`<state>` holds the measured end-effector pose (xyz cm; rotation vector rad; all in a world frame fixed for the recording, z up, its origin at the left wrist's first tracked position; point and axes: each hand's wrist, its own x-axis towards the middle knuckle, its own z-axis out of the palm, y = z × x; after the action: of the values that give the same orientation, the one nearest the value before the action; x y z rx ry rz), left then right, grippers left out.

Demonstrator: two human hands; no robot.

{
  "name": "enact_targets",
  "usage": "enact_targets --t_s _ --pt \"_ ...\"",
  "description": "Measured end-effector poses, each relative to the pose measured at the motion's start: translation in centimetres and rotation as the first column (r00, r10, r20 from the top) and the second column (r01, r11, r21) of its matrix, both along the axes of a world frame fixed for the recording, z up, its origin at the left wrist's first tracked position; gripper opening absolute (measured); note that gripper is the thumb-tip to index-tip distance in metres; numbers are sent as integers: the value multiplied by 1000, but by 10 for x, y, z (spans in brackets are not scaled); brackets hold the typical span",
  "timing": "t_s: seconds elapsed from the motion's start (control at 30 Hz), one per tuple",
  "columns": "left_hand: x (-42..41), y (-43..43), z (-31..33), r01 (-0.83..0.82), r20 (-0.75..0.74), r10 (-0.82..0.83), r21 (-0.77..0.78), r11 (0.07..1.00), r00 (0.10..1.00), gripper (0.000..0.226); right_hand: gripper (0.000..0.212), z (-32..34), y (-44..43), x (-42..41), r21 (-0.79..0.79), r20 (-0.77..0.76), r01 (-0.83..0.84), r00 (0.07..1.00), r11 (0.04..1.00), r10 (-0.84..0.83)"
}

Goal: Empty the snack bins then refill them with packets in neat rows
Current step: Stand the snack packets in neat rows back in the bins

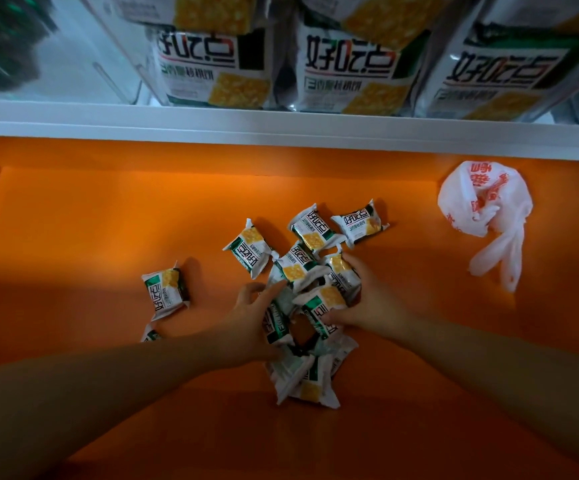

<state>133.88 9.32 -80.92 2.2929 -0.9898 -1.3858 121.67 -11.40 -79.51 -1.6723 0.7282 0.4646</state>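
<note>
On the orange counter [108, 220], small white-and-green foil snack packets [301, 265] printed with yellow crackers are lying in a loose heap near the middle. The left hand [253, 320] is curling its fingers round the left side of the heap, and the right hand [367, 306] is clamping on the right side, thumb pressing one packet and fingers lying over another. Both hands are holding snack packets between them. A few packets are lying just beyond the hands, and more are spilling out nearer than the wrists. One stray packet [165, 292] is lying apart to the left. A crumpled white plastic carrier bag with red print [482, 199] is sitting far right on the counter. Beyond, on a white shelf [281, 126], clear plastic bins [114, 71] are holding larger packets of the same design [211, 64].
</note>
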Motion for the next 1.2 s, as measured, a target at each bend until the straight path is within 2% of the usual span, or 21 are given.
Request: enact_targets --t_s 0.07,0.17,0.23,0.43,0.7,0.87,1.0,1.2 --pt "1 -7 -1 -39 -49 38 -30 999 998 111 108 2 4 3 90 16 7 1000 996 -9" --pt "4 -14 3 -134 -67 128 -95 986 990 124 104 2 3 8 0 14 -92 996 996 92" --pt "11 -20 8 -171 -92 163 -84 982 982 130 104 4 -1 12 -49 21 -139 990 989 140" --pt "37 -41 9 -10 -174 5 -26 1000 985 130 112 7 -11 30 -29 35 -262 964 965 263" --pt "42 -47 9 -93 -207 71 -97 991 976 109 107 6 -13 36 -46 54 -252 966 967 254" --pt "41 -48 11 -191 -284 156 -99 977 946 112 96 8 -14 43 -28 74 -304 949 952 305" --pt "37 -51 19 -182 -246 152 -105 978 957 103 84 8 -16 38 -42 51 -294 954 955 296" --pt "19 -58 43 -81 -114 65 -138 987 991 107 80 36 -23 16 -53 61 -263 962 963 266"
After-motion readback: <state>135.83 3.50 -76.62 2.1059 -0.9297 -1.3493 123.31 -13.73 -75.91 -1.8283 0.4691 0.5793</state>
